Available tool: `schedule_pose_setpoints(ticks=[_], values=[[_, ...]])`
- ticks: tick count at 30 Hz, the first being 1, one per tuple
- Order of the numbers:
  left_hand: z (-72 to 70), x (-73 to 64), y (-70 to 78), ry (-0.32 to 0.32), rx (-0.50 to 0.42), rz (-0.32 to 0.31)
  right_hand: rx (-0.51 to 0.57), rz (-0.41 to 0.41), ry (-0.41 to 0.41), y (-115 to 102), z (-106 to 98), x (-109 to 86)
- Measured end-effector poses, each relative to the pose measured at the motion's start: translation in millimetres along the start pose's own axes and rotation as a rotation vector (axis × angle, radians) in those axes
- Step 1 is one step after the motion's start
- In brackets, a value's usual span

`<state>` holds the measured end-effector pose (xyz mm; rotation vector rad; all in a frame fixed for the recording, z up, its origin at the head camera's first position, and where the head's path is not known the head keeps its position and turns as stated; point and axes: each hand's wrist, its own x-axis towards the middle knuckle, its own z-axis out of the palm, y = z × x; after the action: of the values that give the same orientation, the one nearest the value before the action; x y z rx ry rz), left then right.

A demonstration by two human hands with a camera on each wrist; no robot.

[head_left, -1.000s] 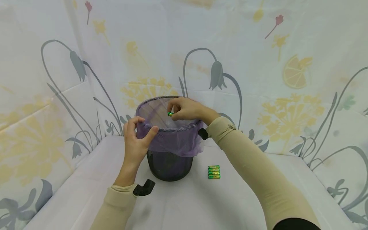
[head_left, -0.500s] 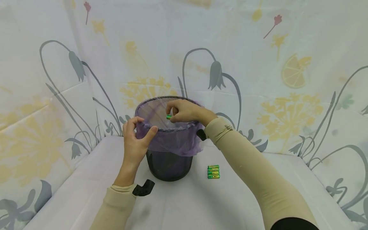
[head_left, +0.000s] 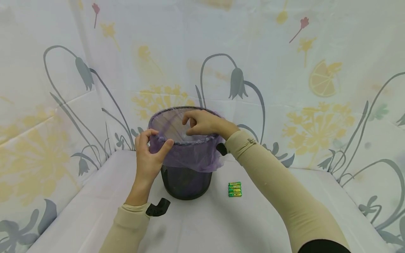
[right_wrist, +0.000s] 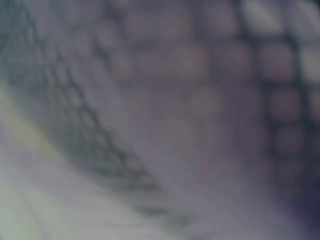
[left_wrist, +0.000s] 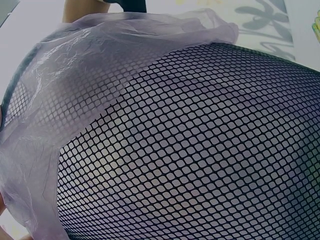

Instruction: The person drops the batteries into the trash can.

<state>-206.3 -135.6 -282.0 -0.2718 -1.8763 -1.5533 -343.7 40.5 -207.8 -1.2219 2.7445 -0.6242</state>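
A black mesh wastebasket stands upright on the white surface, lined with a thin purple plastic bag folded over its rim. At the near left of that rim, my left hand grips the wastebasket, thumb outside and fingers at the edge. Over the opening hovers my right hand, its thumb and index finger bent and apart, with nothing visible between them. The left wrist view is filled by the mesh wall and the bag's overhang. Only blurred mesh and bag appear in the right wrist view.
Several green-and-gold batteries lie side by side in a row, right of the wastebasket. A flower-printed white cloth hangs behind and at both sides. A white cloth covers the surface.
The green battery pinched in my right hand has been let go and is out of sight now. That hand has dipped slightly. My left hand stays on the rim.
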Motion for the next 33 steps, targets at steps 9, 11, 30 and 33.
schedule_pose_setpoints(ticks=[9,11,30,33], values=[[1.0,-1.8,0.3,-0.001,0.01,-0.007,0.03,-0.054,0.15,-3,-3,-14.7],[1.6,-1.2,0.6,-0.003,0.009,-0.003,0.033,-0.074,0.186,-6,-6,-21.5],[1.2,-1.1,0.7,0.01,0.011,0.0,0.01,-0.222,0.439,13,-7,-112.2],[1.1,-1.0,1.5,0.008,0.014,-0.007,0.011,-0.206,0.433,20,-2,-123.8]])
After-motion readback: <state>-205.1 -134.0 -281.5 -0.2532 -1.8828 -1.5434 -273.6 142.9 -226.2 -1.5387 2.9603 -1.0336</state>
